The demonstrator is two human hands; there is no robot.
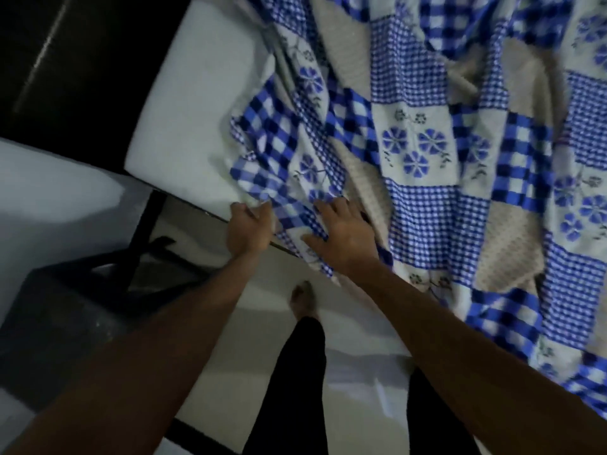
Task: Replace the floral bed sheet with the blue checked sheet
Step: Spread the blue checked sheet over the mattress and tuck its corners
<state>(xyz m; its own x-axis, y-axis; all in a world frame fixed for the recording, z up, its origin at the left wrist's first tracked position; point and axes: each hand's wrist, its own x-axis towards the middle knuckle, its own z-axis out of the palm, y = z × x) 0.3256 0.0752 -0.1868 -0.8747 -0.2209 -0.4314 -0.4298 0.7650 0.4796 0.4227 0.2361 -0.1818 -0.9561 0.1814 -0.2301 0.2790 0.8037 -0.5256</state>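
Bare mattress corner (197, 103) open on left; rumpled blue checked sheet (427, 142) blocks right. Dark stand (82, 307) crowds floor (262, 339) beside bed.

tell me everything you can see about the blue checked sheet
The blue checked sheet is soft patchwork-print fabric: gingham squares, bolder checks, blue flower panels and beige patches. It lies rumpled across the white mattress, leaving that corner bare, and one edge hangs over the near side. The left hand is closed on its bunched corner; the right hand lies open, flat on it.
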